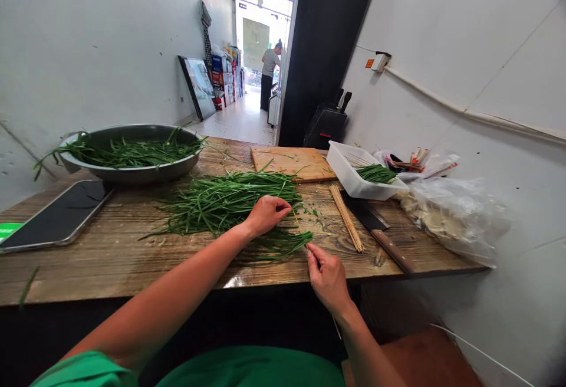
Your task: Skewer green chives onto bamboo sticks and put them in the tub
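One thin skewer (296, 217) is crossing a small bunch of green stalks (292, 243) at the desk (132, 257); the left hand (267, 215) is pinching its far end, the right hand (328, 274) its nearer length, each grip closed.

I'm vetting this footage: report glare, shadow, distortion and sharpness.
Head view throughout: the bright doorway is mostly overexposed; glare spots the brown wooden table at its front edge, deep shadow beneath; the black-screened rectangular phone looks stretched at left; the long green stalks look fairly sharp.
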`<state>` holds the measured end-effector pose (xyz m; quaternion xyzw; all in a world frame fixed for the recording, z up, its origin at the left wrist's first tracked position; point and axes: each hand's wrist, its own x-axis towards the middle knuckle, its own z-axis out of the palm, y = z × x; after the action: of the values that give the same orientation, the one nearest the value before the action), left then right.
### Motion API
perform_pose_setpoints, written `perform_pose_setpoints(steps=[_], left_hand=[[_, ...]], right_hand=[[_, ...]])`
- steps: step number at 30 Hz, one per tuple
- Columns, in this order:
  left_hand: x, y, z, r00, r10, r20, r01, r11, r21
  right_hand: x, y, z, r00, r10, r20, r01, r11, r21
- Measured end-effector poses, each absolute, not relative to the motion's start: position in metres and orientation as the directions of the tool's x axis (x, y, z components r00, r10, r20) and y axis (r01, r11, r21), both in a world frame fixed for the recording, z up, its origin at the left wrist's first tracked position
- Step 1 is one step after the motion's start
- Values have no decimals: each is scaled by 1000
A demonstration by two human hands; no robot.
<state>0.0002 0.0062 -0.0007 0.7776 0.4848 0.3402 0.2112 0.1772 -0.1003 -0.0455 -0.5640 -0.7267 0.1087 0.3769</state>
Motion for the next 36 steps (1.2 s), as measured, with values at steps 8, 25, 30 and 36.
perform_pose_setpoints(steps=[8, 25, 30, 36], left_hand=[[3, -2, 4, 490, 827, 274, 490, -522, 698], [-6, 5, 1, 569, 740, 360, 563, -669, 485], [4, -2, 1, 689, 646, 328, 455, -738, 499], [-15, 8, 12, 215, 790, 574, 746, -512, 426]], right_hand=[[177, -100, -46, -75, 898, 434, 742, 341, -577], [178, -100, -48, -32, 901, 432, 733, 315, -604], [178, -98, -49, -42, 903, 427, 726, 321, -607], [178, -100, -47, -51, 898, 436, 715, 338, -612]])
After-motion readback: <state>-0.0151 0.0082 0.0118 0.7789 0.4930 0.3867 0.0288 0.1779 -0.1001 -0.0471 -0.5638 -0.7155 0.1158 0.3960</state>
